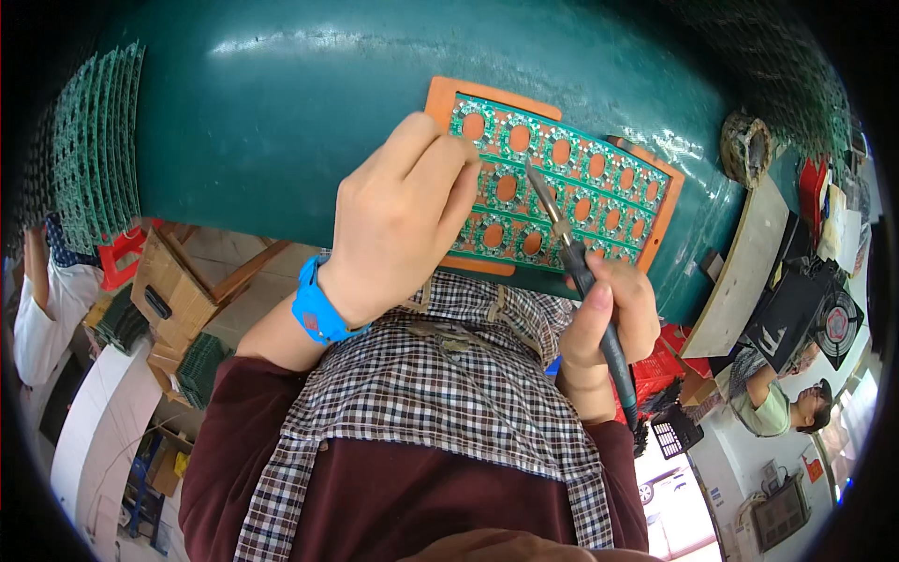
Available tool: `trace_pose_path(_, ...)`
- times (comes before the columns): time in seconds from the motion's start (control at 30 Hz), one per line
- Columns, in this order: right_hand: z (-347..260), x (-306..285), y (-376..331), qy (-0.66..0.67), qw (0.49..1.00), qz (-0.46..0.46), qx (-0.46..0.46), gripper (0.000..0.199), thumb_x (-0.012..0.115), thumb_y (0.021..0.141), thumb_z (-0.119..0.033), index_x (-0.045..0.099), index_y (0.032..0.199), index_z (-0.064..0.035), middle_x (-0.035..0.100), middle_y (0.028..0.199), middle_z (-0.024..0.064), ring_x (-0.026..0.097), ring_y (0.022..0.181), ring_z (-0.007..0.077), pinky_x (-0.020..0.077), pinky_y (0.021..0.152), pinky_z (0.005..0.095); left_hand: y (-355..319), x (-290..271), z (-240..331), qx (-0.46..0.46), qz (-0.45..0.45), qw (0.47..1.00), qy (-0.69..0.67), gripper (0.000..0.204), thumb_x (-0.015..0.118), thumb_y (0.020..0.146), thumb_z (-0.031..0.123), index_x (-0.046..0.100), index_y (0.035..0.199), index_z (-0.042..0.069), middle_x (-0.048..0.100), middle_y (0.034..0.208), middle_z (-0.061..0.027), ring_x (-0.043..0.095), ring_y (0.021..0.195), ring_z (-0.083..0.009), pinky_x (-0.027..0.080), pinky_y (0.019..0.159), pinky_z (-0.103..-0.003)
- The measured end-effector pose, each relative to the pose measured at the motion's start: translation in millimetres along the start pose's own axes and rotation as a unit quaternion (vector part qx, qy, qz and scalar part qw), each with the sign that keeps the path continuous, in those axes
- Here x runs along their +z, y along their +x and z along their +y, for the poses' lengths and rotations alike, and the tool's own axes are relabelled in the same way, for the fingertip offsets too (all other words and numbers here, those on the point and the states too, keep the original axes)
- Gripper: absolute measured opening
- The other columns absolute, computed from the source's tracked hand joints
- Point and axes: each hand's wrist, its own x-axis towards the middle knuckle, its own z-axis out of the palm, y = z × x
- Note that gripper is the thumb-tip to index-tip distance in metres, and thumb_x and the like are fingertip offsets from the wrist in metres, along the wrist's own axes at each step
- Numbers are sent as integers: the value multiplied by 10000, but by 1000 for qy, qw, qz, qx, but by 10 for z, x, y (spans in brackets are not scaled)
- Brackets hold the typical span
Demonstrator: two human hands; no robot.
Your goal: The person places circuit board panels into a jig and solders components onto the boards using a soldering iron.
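Note:
A green circuit board panel [599, 192] with rows of oval cut-outs lies in an orange frame [440, 94] on a teal work surface [262, 112]. My left hand [403, 215], with a blue wristband, lies over the panel's left end, fingers curled and pressing down on it; whether they pinch anything else is hidden. My right hand [613, 314] grips a soldering iron [576, 258] by its black handle like a pen. Its metal tip touches the panel near the middle, just beside my left fingertips.
A row of green boards [94, 140] stands at the left. A round, worn tip-cleaning holder [746, 145] sits at the surface's right end beside a wooden board [740, 272]. Cardboard boxes [169, 281] and a red stool [122, 258] are below. Other people sit at the left [37, 309] and lower right [777, 403].

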Motion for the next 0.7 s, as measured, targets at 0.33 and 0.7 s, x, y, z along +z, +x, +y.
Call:
trace_pose_path(0.33,-33,178,195,-9,999,-28,-29,137,634,755,-60,666,865,14,650,693,112,629,599,210,497,536,284,72,112,-50,-5,-2,1000,4,140,675,749,-20,634,876,24,552,809,-66,586,645,-192,475,552,-299)
trace_pose_path(0.7,-79,217,276,-20,996,-20,-88,132,629,757,-67,671,862,1,635,689,93,609,557,192,483,505,271,125,3,-93,-33,1,999,3,147,641,714,-16,569,832,36,492,811,-80,575,627,-242,485,540,-339)
